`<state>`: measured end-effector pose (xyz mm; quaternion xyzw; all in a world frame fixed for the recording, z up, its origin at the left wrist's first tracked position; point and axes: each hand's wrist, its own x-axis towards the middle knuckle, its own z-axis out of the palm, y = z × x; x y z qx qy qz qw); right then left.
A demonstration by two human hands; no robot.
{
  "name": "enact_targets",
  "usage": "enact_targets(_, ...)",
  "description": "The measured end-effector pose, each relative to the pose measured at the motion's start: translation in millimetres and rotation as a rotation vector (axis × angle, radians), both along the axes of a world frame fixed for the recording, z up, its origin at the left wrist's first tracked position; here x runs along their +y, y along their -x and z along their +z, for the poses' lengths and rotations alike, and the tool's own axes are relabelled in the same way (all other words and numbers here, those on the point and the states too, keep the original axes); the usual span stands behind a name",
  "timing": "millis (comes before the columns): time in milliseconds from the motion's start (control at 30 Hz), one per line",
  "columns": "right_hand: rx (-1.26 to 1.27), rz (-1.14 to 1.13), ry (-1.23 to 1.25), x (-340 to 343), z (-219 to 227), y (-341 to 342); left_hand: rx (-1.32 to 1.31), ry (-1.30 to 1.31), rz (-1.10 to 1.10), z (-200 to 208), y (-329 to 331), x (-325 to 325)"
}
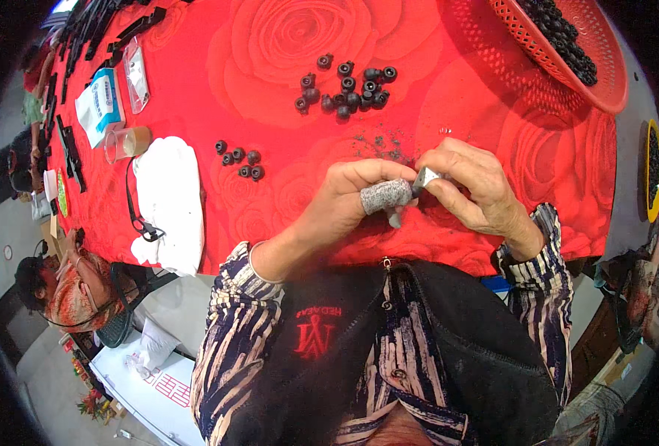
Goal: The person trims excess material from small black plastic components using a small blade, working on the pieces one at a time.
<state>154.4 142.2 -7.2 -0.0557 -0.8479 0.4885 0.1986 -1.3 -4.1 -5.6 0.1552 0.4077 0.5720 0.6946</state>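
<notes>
Over the red tablecloth my left hand (342, 195) pinches a small black part (417, 191), mostly hidden by the fingers. A grey knitted sleeve (386, 196) wraps one of its fingers. My right hand (472, 184) is closed on a small blade (425, 177), pale and flat, whose edge meets the black part. Dark crumbs (380, 141) lie scattered just beyond both hands. Farther off sits a loose group of round black parts (348, 93) with holes in them. A smaller group of similar parts (240, 157) rests left of my left hand.
At the far right a red basket (523, 37) holds many black parts. On the left lie a white cloth (170, 201), a plastic cup (127, 144), a blue-and-white packet (101, 104) and long black strips (69, 152). Another person (84, 286) sits beyond the table's left side.
</notes>
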Motion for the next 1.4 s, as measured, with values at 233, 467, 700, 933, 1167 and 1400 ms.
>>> enact_targets(233,0.043,0.128,-0.004,7,-3,1,-0.012,0.034,-0.116,-4,5,2)
enact_targets(467,0.116,0.006,0.075,5,2,-2,-0.145,-0.064,0.092,-18,7,5)
enact_targets(700,0.259,-0.105,-0.237,-13,-2,5,-0.055,-0.012,-0.013,2,-2,6)
enact_targets(933,0.298,-0.226,-0.367,-24,0,4,-0.016,0.064,0.094,-3,-13,1)
enact_targets(1167,0.183,-0.158,-0.312,-21,-1,3,1.009,-0.091,0.724,18,40,-40)
enact_targets(1400,0.125,-0.104,-0.335,-19,-8,2,1.583,0.094,0.726,-24,117,-72)
